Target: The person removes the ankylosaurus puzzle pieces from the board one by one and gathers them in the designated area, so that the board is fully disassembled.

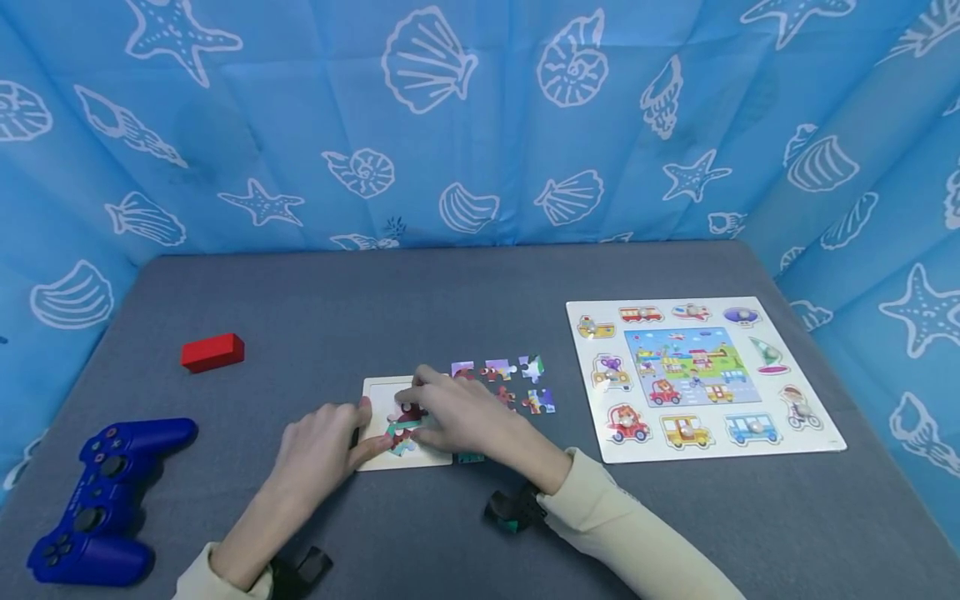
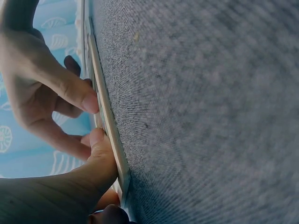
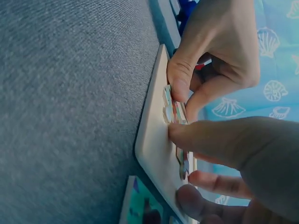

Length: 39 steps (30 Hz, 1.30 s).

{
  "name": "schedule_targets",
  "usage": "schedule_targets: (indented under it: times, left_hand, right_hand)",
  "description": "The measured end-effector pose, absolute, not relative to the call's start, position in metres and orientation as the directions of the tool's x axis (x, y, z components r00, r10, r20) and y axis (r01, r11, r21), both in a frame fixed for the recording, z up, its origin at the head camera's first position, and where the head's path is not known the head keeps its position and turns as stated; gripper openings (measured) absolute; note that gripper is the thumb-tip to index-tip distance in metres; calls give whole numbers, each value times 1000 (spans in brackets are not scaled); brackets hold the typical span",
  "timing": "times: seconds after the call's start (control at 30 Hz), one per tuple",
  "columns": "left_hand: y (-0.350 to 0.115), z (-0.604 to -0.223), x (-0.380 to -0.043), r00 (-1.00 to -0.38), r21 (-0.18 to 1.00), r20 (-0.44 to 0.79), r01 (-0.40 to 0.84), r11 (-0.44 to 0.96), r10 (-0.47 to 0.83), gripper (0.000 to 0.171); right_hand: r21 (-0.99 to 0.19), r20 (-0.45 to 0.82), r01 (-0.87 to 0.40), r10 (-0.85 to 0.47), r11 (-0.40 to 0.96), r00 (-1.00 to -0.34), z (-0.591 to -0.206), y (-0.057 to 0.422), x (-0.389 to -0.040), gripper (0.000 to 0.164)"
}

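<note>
A pale puzzle tray (image 1: 375, 458) lies on the table in the head view, with joined jigsaw pieces (image 1: 405, 427) inside, printed in dark red, green and light blue. On its left side is my left hand (image 1: 318, 442); the thumb presses at the pieces and the index finger lies at the tray's left rim. From the right, my right hand (image 1: 461, 408) pinches a jigsaw piece, thumb on the near side and fingers on the far side. In the right wrist view the pieces (image 3: 180, 112) sit between both thumbs, partly covered. Loose jigsaw pieces (image 1: 538, 402) lie right of the tray.
A white peg puzzle board (image 1: 611, 446) with vehicle shapes lies to the right. At the left are a red block (image 1: 213, 353) and a blue game controller (image 1: 101, 504). A blue shell-patterned curtain (image 1: 465, 125) stands behind the grey table (image 1: 300, 292).
</note>
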State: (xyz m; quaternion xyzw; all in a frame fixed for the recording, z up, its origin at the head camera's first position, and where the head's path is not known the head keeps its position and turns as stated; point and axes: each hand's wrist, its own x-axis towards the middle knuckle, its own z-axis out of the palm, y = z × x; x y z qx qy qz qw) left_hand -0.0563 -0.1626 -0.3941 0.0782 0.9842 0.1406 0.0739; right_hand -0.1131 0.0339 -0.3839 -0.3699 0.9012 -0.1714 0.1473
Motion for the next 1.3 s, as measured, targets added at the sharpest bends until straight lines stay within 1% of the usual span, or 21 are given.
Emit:
schedule_targets:
  times: [0.07, 0.13, 0.23, 0.33, 0.57, 0.73, 0.83, 1.1, 1.23, 1.3]
  left_hand:
    - [-163, -394, -57, -977, 288, -123, 133, 948, 174, 52]
    - [-162, -394, -57, -977, 288, -127, 129, 949, 171, 52]
    - [-161, -393, -56, -977, 295, -138, 117, 948, 164, 49]
    - [-161, -393, -56, -976, 300, -143, 112, 947, 161, 48]
    - [-160, -393, -57, -975, 293, -149, 117, 949, 167, 55]
    - [-160, -393, -57, -975, 295, -159, 101, 950, 153, 49]
    - [-160, -394, -57, -976, 297, -159, 94, 950, 147, 46]
    - [-162, -395, -56, -979, 317, -136, 104, 943, 154, 41]
    - [-161, -395, -57, -977, 306, -147, 106, 946, 157, 46]
    - [-160, -395, -57, -976, 293, -151, 109, 950, 159, 52]
  right_hand:
    - [-443, -150, -618, -733, 650, -664, -385, 34, -114, 38]
    - [-456, -155, -615, -738, 643, -657, -385, 33, -116, 35]
    - [-463, -160, -603, -730, 650, -664, -386, 32, -117, 31]
    - [-451, -157, -607, -728, 654, -668, -385, 32, -117, 31]
    - [-456, -58, -638, -736, 620, -674, -375, 48, -116, 29]
    - [-454, 23, -663, -736, 595, -676, -361, 73, -115, 28]
    - [-458, 44, -667, -734, 588, -678, -358, 88, -115, 27]
    - [-444, 30, -663, -729, 603, -684, -357, 111, -111, 32]
    - [-426, 12, -649, -713, 630, -701, -358, 120, -107, 32]
    - [-429, -2, -634, -703, 643, -711, -359, 126, -104, 32]
